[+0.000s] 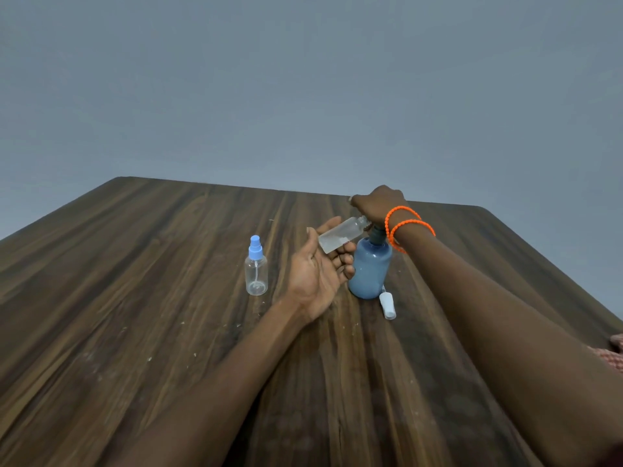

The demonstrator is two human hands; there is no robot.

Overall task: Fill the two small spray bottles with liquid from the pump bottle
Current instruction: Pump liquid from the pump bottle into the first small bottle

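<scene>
A blue pump bottle (369, 272) stands upright on the wooden table (168, 332). My right hand (377, 204) rests on top of its pump head, fingers curled over it, hiding the head. My left hand (320, 267), palm up, holds an uncapped clear spray bottle (342, 234) tilted on its side, its open neck up against the pump under my right hand. A little liquid shows inside it. The second clear spray bottle (256, 270), with its blue sprayer cap on, stands upright to the left, apart from both hands.
A white sprayer cap (387, 305) lies on the table just right of the pump bottle's base. Two orange bands (404, 224) circle my right wrist. The table's far edge runs close behind my right hand. A patterned cloth (615, 352) shows at the right edge.
</scene>
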